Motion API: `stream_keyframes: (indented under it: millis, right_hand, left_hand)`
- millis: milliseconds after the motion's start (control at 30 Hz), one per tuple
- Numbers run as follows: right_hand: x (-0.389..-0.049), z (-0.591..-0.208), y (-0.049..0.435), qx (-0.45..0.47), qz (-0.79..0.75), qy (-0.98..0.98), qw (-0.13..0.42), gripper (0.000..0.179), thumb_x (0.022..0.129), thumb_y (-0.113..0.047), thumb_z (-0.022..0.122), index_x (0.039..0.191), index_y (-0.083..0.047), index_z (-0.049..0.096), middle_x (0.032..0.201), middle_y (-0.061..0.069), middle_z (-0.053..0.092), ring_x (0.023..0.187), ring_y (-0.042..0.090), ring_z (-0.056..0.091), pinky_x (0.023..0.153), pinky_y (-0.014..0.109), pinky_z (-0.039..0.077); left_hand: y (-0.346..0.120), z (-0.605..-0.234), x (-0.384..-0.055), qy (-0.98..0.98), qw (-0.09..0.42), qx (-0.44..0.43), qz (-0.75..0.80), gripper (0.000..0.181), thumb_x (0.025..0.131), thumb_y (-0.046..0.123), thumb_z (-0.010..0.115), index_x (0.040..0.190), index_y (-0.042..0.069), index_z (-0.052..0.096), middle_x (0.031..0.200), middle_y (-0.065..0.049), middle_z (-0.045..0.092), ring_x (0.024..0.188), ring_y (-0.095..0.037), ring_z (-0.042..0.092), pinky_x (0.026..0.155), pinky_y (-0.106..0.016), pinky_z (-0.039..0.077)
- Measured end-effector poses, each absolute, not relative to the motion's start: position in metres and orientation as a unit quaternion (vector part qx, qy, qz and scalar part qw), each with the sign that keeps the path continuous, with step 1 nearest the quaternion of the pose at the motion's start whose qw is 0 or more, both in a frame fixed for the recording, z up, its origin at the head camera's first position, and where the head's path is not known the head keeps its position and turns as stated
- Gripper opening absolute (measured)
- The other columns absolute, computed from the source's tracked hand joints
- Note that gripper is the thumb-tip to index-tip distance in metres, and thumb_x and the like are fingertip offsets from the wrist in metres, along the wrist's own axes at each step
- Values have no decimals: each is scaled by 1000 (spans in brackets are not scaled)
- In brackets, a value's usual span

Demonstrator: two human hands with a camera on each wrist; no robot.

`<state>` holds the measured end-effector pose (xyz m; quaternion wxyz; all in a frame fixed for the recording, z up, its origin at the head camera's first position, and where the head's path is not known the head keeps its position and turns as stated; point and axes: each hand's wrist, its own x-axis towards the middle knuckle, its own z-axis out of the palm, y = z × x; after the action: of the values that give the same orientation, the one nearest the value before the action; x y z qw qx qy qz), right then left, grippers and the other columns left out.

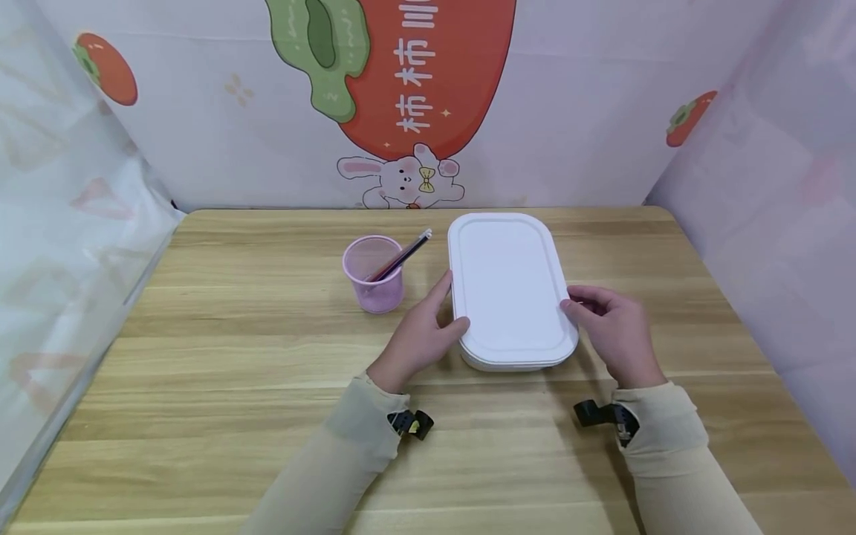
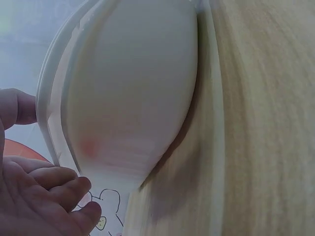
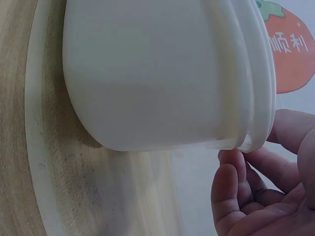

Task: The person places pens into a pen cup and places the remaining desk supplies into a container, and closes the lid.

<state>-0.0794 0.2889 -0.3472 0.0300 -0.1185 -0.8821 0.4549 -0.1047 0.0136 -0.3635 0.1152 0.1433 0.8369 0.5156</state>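
Note:
A white rectangular storage box with rounded corners [image 2: 133, 83] stands on the table, topped by a white lid [image 1: 511, 286]. My left hand [image 1: 424, 338] holds the lid's left edge, thumb on top and fingers along the side. At the opposite edge, my right hand [image 1: 611, 327] pinches the lid between thumb and fingers. The right wrist view has those fingertips [image 3: 230, 160] curled under the lid's rim, near a corner of the box [image 3: 147, 73]. In the left wrist view a narrow band separates lid and box wall; I cannot tell whether the lid sits fully down. The box's contents are hidden.
A pink mesh pen cup [image 1: 377, 286] with a few pencils [image 1: 401, 256] leaning in it stands left of the box, near my left fingers. The wooden table [image 1: 221, 357] ends at a printed cloth backdrop [image 1: 568, 134] behind.

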Motion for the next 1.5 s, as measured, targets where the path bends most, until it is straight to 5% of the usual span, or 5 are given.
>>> stream_keyframes:
  millis: [933, 1267, 1500]
  right_hand:
    - [-78, -363, 289, -133, 507, -852, 10, 45, 85, -40, 65, 118, -9, 63, 111, 8, 62, 97, 13, 57, 72, 15, 51]
    - [-81, -373, 294, -115, 657, -745, 3, 36, 85, -21, 69, 113, -2, 57, 85, 4, 60, 70, 9, 57, 57, 18, 52]
    - [-81, -386, 293, -119, 738, -664, 9, 37, 84, -17, 70, 114, -2, 55, 83, 3, 58, 68, 11, 56, 56, 21, 52]
  left_hand:
    - [13, -370, -103, 840, 137, 123, 510, 74, 88, 31, 58, 149, 26, 18, 150, 6, 26, 134, -10, 27, 109, -35, 28]
    - [13, -375, -105, 822, 143, 146, 532, 73, 90, 32, 56, 150, 22, 15, 148, 5, 30, 132, -6, 30, 108, -28, 27]
    - [13, -379, -107, 819, 142, 160, 532, 72, 92, 31, 55, 150, 21, 14, 149, 4, 28, 132, -6, 31, 108, -26, 27]
